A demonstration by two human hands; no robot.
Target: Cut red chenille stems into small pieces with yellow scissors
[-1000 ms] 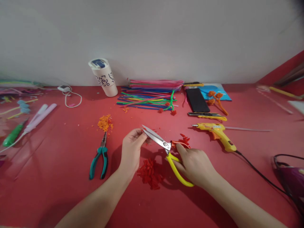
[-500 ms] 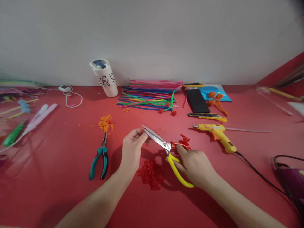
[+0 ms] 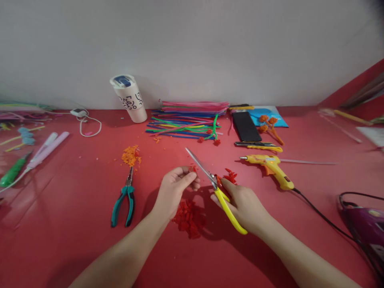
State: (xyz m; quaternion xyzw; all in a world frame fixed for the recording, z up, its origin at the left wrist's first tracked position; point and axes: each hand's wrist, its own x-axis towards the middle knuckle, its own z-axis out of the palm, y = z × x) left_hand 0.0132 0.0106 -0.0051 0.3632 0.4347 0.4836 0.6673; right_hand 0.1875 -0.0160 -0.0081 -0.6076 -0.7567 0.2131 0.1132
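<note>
My right hand (image 3: pixel 244 204) is closed around the handles of a pair of scissors (image 3: pixel 228 212), one handle yellow and the other red. The blades are together and point up and to the left. My left hand (image 3: pixel 178 186) pinches a small red piece (image 3: pixel 193 169) between thumb and fingers, just left of the blades and apart from them. Below my hands lies a heap of red cut pieces (image 3: pixel 189 220) on the red table. A smaller cluster of red pieces (image 3: pixel 230 176) sits just beyond my right hand.
Pliers (image 3: pixel 129 200) and orange scraps (image 3: pixel 131 155) lie to the left. A white tumbler (image 3: pixel 130 100) stands by the wall, beside colourful pipe cleaners (image 3: pixel 186 124). On the right are a phone (image 3: pixel 247 127), a cutter knife (image 3: pixel 258 146) and a yellow glue gun (image 3: pixel 271 164) with its cord.
The scissors have moved away from my left fingers, and their blades have come together. My left hand has shifted slightly right and down, with the red piece now showing. The view has turned slightly.
</note>
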